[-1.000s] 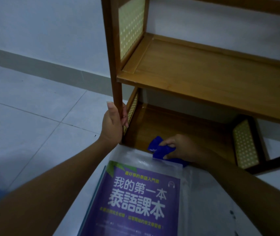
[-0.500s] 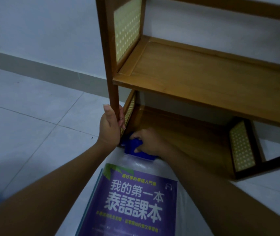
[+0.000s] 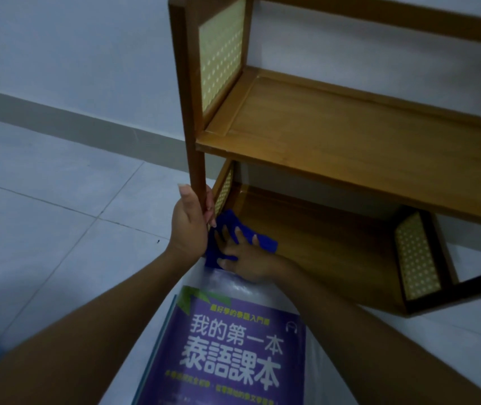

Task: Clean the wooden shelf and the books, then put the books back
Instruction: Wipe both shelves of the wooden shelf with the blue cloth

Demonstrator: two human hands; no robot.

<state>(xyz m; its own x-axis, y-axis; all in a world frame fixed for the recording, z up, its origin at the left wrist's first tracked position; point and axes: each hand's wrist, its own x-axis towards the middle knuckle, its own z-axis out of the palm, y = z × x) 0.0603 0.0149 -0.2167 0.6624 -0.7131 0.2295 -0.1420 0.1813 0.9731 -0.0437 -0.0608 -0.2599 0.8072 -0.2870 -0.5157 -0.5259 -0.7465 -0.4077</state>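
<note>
mid-task, wiping stage: l hand [image 3: 189, 226] grips front-left post [image 3: 196, 159] of brown wooden shelf [image 3: 350, 141], r hand [image 3: 245, 258] fingers spread flat, pressing blue cloth [image 3: 265, 242] on bottom board [image 3: 321, 244] left corner; purple paperback book [image 3: 233, 355] on floor [image 3: 58, 229], not yet reshelved.

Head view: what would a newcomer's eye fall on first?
The purple book with bold white lettering lies at the bottom centre, before the wooden shelf. Just above it, the right hand presses a blue cloth flat on the lowest board, while the left hand grips the front post.
</note>
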